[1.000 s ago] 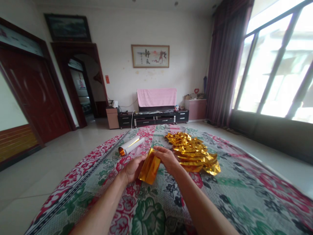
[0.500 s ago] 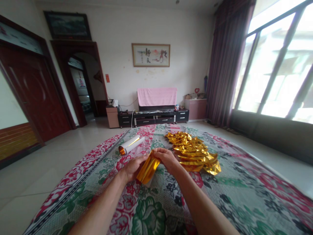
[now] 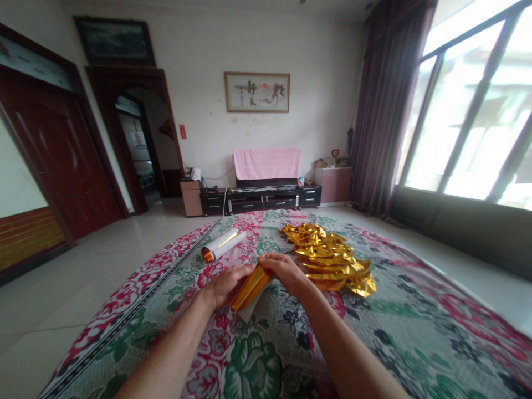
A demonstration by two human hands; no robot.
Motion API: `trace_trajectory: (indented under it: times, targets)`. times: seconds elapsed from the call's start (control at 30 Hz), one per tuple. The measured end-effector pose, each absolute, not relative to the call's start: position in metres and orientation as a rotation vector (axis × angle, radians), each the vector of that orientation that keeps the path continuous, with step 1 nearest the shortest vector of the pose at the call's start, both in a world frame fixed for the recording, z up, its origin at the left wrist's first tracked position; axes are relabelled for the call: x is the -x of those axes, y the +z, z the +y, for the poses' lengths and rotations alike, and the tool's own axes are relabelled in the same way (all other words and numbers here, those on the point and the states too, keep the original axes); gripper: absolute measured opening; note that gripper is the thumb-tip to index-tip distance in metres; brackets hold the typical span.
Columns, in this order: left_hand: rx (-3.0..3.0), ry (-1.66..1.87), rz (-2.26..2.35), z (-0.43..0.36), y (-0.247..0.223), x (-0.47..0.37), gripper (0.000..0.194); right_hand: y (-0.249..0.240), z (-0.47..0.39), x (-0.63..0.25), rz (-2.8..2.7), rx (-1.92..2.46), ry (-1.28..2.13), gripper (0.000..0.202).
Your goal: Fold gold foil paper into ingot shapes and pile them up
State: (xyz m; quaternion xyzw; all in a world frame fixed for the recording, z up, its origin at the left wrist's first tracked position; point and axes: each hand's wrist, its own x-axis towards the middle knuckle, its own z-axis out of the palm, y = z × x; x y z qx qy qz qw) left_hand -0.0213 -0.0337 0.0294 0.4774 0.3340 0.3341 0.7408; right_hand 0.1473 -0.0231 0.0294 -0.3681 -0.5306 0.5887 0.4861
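A folded gold foil sheet [image 3: 251, 287] with a pale underside is held between my hands above the patterned cloth. My left hand [image 3: 228, 285] grips its left side, fingers bent behind it. At the sheet's upper right end, my right hand [image 3: 285, 270] pinches the edge with curled fingers. A pile of folded gold foil pieces [image 3: 332, 257] lies to the right of my right hand. Beyond my left hand rests a loosely rolled foil sheet [image 3: 223, 245], white outside and gold inside.
The round table carries a floral cloth [image 3: 253, 366] in green, pink and grey. Past its far edge stand a low black cabinet [image 3: 214, 204] and a screen covered with a pink towel [image 3: 268, 163]. A window is at the right.
The foil sheet in my hands has become narrower and more tilted, and more of its pale underside shows at the lower right. My right hand has shifted slightly.
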Motion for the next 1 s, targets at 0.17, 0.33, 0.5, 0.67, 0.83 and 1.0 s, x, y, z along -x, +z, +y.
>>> trace_trajectory:
  times: [0.17,0.33,0.5,0.67,0.83,1.0]
  targets:
    - [-1.133,0.756,0.775,-0.03,0.023,0.025,0.03,0.024,-0.019,-0.149,-1.309,1.0,1.39,0.027]
    - [-1.165,0.71,0.752,-0.029,0.022,0.028,0.03,0.022,-0.018,-0.149,-1.273,1.019,1.383,0.027]
    - [-1.202,0.661,0.809,-0.03,0.024,0.022,0.031,0.022,-0.02,-0.151,-1.25,0.978,1.378,0.029]
    - [-1.196,0.682,0.82,-0.031,0.025,0.016,0.029,0.023,-0.021,-0.152,-1.186,1.055,1.388,0.044]
    - [-1.253,0.78,0.883,-0.028,0.023,0.013,0.029,0.032,-0.026,-0.151,-1.217,1.115,1.387,0.048]
    - [-1.282,0.89,0.925,-0.023,0.018,0.01,0.028,0.031,-0.026,-0.149,-1.219,1.134,1.329,0.039]
